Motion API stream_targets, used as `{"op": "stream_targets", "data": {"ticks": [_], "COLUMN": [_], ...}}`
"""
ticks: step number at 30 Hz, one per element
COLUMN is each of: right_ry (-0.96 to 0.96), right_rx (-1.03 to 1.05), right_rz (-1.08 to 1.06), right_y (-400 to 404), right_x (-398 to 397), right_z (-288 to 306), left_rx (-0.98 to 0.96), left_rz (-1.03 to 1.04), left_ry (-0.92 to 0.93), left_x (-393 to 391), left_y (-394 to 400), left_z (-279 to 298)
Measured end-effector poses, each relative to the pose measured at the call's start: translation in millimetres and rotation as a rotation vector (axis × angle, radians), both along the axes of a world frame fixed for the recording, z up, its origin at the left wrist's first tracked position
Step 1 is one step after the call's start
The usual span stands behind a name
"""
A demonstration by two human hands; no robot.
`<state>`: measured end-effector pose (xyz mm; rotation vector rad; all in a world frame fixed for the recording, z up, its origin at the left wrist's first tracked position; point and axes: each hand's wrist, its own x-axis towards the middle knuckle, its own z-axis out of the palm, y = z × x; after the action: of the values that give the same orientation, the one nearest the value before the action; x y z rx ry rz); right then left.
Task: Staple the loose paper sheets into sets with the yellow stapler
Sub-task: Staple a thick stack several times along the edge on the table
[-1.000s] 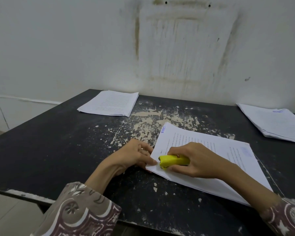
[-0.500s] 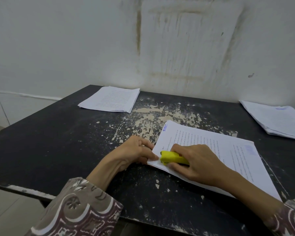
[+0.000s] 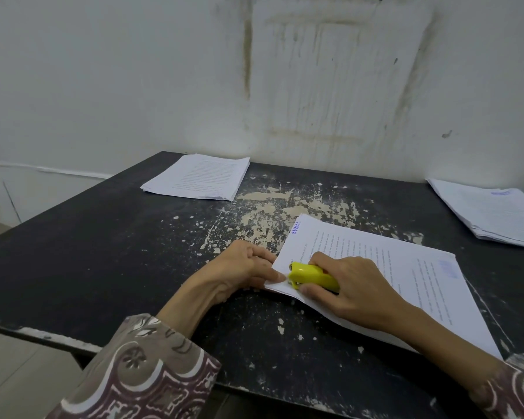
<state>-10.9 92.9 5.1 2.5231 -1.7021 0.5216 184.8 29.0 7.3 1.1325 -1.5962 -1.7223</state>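
The right hand (image 3: 354, 285) gripped the stiff yellow stapler (image 3: 312, 275) while the left hand (image 3: 242, 267) pinched the limp paper sheets (image 3: 390, 267) at their corner.

The black table (image 3: 88, 267) lies bare along its left edge and over the worn middle patch, so a hand could pass there. One paper stack (image 3: 198, 176) sits at the far edge, left of centre; another paper stack (image 3: 493, 213) fills the far right corner. Between them the far edge is open. Near the front edge, right of centre, both hands, a yellow stapler (image 3: 310, 275) and a sheet set (image 3: 406, 276) block the way.
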Motion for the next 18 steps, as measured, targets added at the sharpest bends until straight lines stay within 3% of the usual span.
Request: {"op": "stream_targets", "data": {"ticks": [5,18], "right_ry": [-0.284,-0.001], "right_rx": [0.101,-0.054], "right_rz": [0.023,0.042], "right_y": [-5,6], "right_x": [1,-2], "right_z": [-1,1], "left_rx": [-0.011,0.008], "left_rz": [-0.016,0.020], "left_ry": [0.012,-0.015], "left_x": [-1,-2], "left_y": [2,4], "left_z": [0,2]}}
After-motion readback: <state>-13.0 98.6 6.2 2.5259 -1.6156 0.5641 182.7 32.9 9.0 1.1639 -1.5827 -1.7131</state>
